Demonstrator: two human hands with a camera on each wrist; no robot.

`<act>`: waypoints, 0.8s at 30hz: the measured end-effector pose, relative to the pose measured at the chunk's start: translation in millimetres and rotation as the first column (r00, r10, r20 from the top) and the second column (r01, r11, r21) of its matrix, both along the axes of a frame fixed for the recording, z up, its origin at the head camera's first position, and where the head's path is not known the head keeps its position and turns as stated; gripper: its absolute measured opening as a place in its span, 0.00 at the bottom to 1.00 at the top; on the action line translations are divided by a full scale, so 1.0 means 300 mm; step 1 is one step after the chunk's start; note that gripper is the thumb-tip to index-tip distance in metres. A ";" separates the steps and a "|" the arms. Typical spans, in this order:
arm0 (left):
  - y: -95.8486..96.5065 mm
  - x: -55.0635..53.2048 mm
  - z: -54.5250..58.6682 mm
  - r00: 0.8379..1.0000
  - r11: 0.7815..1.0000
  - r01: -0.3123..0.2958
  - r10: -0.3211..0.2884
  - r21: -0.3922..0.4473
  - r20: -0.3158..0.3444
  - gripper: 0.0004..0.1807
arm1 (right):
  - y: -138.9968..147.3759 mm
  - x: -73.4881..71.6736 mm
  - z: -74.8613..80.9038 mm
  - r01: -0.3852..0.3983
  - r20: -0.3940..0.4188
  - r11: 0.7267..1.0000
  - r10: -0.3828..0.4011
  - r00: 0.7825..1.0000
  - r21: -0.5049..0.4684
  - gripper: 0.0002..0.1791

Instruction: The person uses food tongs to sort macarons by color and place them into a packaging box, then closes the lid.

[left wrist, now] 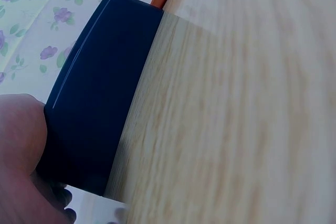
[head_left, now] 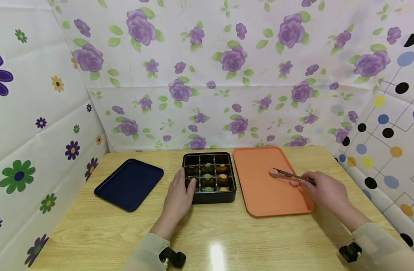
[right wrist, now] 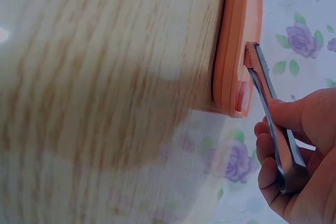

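While left hand (head_left: 177, 195) rested along left wall of black box (head_left: 215, 198), fingers nearly straight, thumb at rim, right hand (head_left: 329, 190) gripped tongs (right wrist: 282, 142) right of box, tips meeting pink piece (head_left: 273, 172) on orange tray (head_left: 264, 201), just right of box; whether piece was pinched could not be told. Second pink piece (head_left: 294, 183) lay farther right of box, on same tray. Green pieces (head_left: 208, 176) and yellow pieces (head_left: 223, 176) sat inside box. Navy tray (head_left: 129, 184) lay left of box.

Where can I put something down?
Bare wood lies in front of the black box and orange tray; more lies before the blue tray, left of the left hand. Crowded: the orange tray's right side, with right hand, tongs and pink pieces.
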State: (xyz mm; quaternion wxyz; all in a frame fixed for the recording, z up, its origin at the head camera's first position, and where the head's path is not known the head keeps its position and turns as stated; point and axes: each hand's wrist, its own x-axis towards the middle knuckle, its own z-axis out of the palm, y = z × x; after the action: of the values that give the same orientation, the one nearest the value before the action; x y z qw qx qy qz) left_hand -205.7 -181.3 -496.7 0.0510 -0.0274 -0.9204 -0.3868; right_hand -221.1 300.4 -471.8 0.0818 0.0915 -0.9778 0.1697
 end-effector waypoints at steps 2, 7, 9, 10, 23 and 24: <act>-0.002 0.004 -0.001 1.000 1.000 0.000 0.000 0.002 0.006 0.44 | -0.004 0.001 -0.002 0.000 0.001 1.000 0.000 1.000 -0.002 0.12; -0.003 0.004 0.000 1.000 1.000 0.000 0.000 0.010 0.001 0.44 | -0.010 0.000 0.000 0.008 -0.010 1.000 -0.008 1.000 -0.014 0.11; -0.005 0.004 -0.001 1.000 1.000 0.000 0.000 0.016 -0.001 0.44 | -0.014 -0.001 0.004 0.006 -0.018 1.000 -0.007 1.000 -0.017 0.11; -0.004 0.003 -0.001 1.000 1.000 0.002 -0.002 0.014 0.003 0.44 | -0.013 0.000 0.006 0.006 -0.022 1.000 -0.007 1.000 -0.019 0.11; -0.027 0.001 0.009 0.998 0.977 0.023 -0.037 0.213 0.060 0.40 | -0.046 -0.004 0.043 0.006 -0.031 1.000 -0.007 0.999 -0.025 0.13; -0.029 0.001 0.009 0.997 0.974 0.021 -0.035 0.225 0.062 0.40 | -0.050 -0.003 0.048 0.004 -0.030 1.000 -0.004 1.000 -0.026 0.13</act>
State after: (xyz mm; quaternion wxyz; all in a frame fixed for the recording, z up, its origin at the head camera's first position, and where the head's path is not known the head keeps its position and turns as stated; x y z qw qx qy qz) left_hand -205.4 -190.1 -494.1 0.0180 -0.0217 -0.8714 -0.4897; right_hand -222.0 285.4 -457.6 0.0979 0.0909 -0.9744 0.1809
